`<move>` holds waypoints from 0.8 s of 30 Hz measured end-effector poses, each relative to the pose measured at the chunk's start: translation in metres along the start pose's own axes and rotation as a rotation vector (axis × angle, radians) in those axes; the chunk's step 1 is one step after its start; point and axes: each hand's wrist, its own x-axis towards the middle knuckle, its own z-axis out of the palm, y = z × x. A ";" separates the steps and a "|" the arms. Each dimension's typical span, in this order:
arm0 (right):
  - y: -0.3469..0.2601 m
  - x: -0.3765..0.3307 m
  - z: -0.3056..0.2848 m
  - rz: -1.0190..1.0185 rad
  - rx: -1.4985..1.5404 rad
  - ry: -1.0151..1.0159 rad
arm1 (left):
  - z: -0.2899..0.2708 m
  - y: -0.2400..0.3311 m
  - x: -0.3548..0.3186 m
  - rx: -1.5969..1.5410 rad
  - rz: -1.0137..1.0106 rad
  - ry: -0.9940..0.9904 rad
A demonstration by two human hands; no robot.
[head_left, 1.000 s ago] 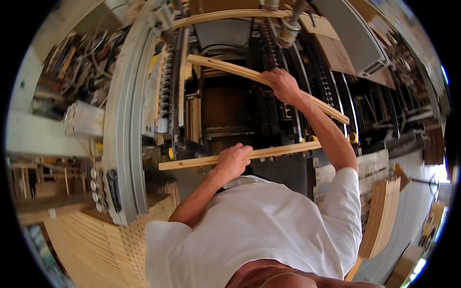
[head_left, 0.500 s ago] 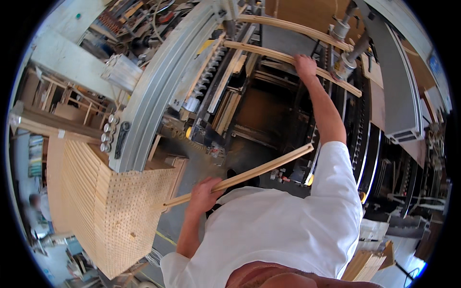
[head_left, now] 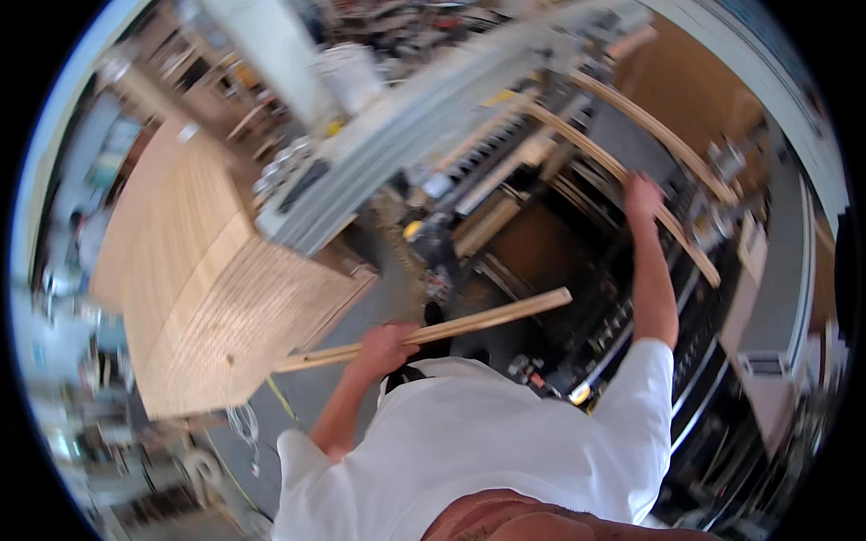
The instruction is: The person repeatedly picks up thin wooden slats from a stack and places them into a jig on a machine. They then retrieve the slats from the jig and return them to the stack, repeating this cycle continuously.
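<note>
My left hand (head_left: 388,349) is closed around a long, light wooden strip (head_left: 492,317) held in front of my body. One end of this strip reaches toward the big stack of strips, the other toward the machine. Farther off, my outstretched right hand (head_left: 641,194) grips a second wooden strip (head_left: 577,137) that lies across the machine (head_left: 532,243). Beyond it lies a third strip (head_left: 672,135), roughly side by side with it and apart from my hands. Motion blur softens the finger details.
A large stack of wooden strips (head_left: 244,316) stands at the left, beside a thick grey metal beam (head_left: 406,126). A grey upright housing (head_left: 780,279) flanks the machine on the right. On the floor near the stack lies a white coiled cable (head_left: 245,424).
My view has swung, so the machine and stack appear turned clockwise, with the machine farther right. Both hands keep their hold on the strips.
</note>
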 end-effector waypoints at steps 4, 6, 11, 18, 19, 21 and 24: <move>0.026 0.000 0.016 0.028 -0.089 -0.031 | -0.022 0.009 -0.009 -0.009 -0.001 -0.033; 0.022 0.001 0.015 -0.010 -0.057 -0.054 | -0.034 0.011 -0.027 -0.050 -0.038 0.007; 0.014 -0.003 0.007 -0.041 -0.047 -0.009 | -0.074 0.008 -0.083 -0.136 -0.114 0.128; -0.005 0.002 -0.011 0.118 -0.119 -0.090 | -0.167 -0.011 -0.201 -0.477 -0.290 0.473; -0.017 0.002 -0.016 0.129 -0.044 -0.044 | -0.182 -0.015 -0.225 -0.461 -0.346 0.529; -0.039 -0.002 -0.027 0.154 0.096 0.039 | -0.203 -0.043 -0.270 -0.559 -0.356 0.690; -0.098 -0.028 -0.046 0.145 0.375 0.148 | -0.241 -0.100 -0.333 -0.627 -0.364 0.905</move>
